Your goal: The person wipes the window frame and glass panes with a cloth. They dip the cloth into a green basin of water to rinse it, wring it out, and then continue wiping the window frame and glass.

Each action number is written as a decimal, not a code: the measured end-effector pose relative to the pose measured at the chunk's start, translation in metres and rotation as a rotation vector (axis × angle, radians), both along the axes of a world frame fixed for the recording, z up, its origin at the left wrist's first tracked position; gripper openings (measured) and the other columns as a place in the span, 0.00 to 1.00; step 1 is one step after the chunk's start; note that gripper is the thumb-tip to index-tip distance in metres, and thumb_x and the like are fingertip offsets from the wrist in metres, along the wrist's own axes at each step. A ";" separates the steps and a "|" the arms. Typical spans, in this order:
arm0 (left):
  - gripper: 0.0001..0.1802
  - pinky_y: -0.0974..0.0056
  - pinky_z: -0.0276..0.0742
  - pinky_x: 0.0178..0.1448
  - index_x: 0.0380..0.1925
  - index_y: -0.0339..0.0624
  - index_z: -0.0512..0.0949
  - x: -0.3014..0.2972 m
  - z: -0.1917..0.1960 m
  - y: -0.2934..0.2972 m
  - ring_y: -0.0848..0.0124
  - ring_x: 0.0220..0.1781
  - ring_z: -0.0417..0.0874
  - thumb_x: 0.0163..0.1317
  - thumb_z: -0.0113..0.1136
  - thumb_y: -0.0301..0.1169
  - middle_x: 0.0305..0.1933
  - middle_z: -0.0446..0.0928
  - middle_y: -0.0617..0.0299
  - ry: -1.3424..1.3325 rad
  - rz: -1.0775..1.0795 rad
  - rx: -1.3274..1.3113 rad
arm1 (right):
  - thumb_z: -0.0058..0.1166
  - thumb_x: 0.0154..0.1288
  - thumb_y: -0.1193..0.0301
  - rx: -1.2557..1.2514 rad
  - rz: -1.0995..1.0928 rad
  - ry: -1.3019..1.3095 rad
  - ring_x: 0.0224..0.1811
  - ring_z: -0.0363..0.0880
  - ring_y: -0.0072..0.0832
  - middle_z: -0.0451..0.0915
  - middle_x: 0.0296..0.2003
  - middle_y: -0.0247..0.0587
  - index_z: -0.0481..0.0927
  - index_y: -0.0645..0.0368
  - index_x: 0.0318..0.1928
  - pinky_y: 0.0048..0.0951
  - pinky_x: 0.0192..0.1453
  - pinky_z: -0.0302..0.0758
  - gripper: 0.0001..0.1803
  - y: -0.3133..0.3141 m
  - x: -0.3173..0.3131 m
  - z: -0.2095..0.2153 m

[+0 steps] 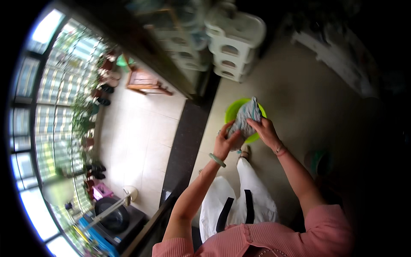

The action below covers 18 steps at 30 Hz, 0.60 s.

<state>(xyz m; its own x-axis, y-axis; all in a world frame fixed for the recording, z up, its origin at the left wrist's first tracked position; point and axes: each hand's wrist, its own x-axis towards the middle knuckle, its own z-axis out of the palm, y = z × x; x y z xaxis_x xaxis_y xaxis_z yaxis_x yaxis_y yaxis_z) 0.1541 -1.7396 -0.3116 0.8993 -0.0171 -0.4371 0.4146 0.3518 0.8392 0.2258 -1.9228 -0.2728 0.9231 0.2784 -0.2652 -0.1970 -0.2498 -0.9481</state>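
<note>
Both hands grip one grey-blue cloth (245, 120) held bunched above a green basin (233, 112) on the floor: left hand (226, 143) at seven o'clock of it, right hand (266, 130) at four o'clock, fingers closed round the fabric. Judging from this, the wringing is midway; the cloth is not yet set down.

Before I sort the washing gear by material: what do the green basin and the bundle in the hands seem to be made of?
The green basin looks like smooth moulded plastic: bright, uniform lime colour with a thin round rim. The grey bundle looks like soft woven cloth, folding and creasing between the left hand and right hand; whether it is wet cannot be told.
</note>
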 end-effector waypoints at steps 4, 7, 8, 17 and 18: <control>0.30 0.71 0.74 0.56 0.69 0.43 0.68 -0.063 0.062 0.082 0.77 0.51 0.79 0.68 0.65 0.33 0.52 0.80 0.64 -0.011 0.106 -0.029 | 0.66 0.64 0.69 -0.017 0.223 -0.409 0.27 0.74 0.29 0.79 0.26 0.44 0.80 0.65 0.38 0.33 0.35 0.72 0.11 0.095 -0.031 0.076; 0.30 0.67 0.72 0.60 0.68 0.42 0.69 -0.110 0.098 0.140 0.75 0.56 0.77 0.69 0.63 0.38 0.56 0.79 0.63 -0.173 0.339 0.111 | 0.67 0.62 0.70 -0.030 0.451 -0.561 0.35 0.80 0.36 0.80 0.36 0.46 0.81 0.64 0.46 0.34 0.40 0.76 0.15 0.190 -0.057 0.152; 0.29 0.65 0.72 0.61 0.67 0.42 0.69 -0.124 0.114 0.162 0.74 0.57 0.78 0.71 0.60 0.42 0.58 0.78 0.64 -0.189 0.398 0.258 | 0.67 0.61 0.71 0.056 0.501 -0.669 0.38 0.82 0.38 0.81 0.39 0.47 0.82 0.65 0.49 0.34 0.43 0.78 0.17 0.223 -0.069 0.174; 0.28 0.57 0.69 0.70 0.73 0.49 0.60 -0.205 0.146 0.341 0.66 0.66 0.73 0.78 0.42 0.44 0.64 0.73 0.62 -0.799 0.814 -0.712 | 0.70 0.55 0.63 0.173 1.158 -1.264 0.55 0.80 0.45 0.75 0.59 0.46 0.78 0.56 0.59 0.38 0.54 0.81 0.31 0.431 -0.241 0.297; 0.28 0.58 0.69 0.70 0.74 0.49 0.59 -0.210 0.154 0.358 0.65 0.66 0.73 0.78 0.42 0.43 0.64 0.73 0.63 -0.908 0.807 -0.821 | 0.70 0.56 0.62 0.220 1.231 -1.254 0.57 0.80 0.46 0.75 0.61 0.47 0.80 0.57 0.57 0.38 0.56 0.80 0.28 0.444 -0.253 0.305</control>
